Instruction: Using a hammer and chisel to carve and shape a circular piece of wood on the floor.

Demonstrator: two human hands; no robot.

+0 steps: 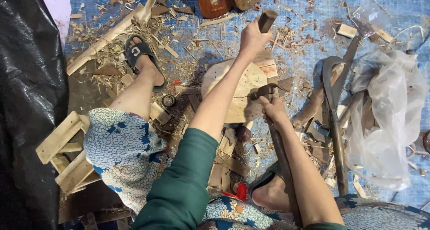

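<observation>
— Wood everywhere: what are the hands on?

— The left hand (253,36) is raised and closed around a short wooden stick (267,19), gripped at its lower end, above the far edge of a round wooden block (233,89). The right hand (274,109) is wrapped around the neck of a long-handled adze (268,92), just under its dark metal head, which rests at the block's right edge.

— And where does the block sit?

— On the blue tarp (403,6), between the person's feet in black sandals (139,55), ringed by chips and shavings. It looks like a chopping base.

— Which step does it look like?

— I judge it a shaping step: the stick held out over the block, the blade close below. A clean cut would call for bracing the stick's end on the block and keeping the gripping fingers clear of the edge.

— Anything nearby?

— A hand saw (333,91) and a clear plastic bag (387,113) toward the tarp's right edge, a small wooden stool (67,154) at the left.
</observation>
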